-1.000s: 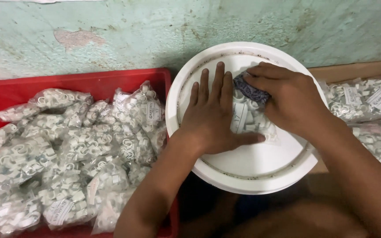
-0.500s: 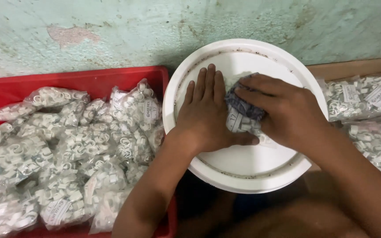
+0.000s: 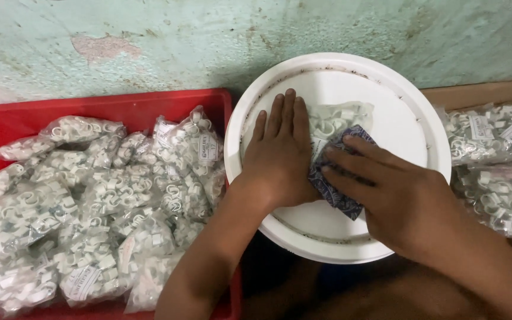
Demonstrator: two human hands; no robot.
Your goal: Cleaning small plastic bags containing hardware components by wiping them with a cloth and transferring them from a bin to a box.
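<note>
Pressing down on a white lid (image 3: 404,118), we hold a clear bag (image 3: 336,121) of small white clips flat under both hands. Our left hand (image 3: 280,154) lies open, fingers together, on the bag's left edge; our right hand (image 3: 401,201) spreads its fingers over a dark blue card (image 3: 330,189) (patterned, partly hidden) at the bag's near end. More bags (image 3: 90,201) fill the red tray (image 3: 120,104) to the left, others (image 3: 493,160) lie right.
</note>
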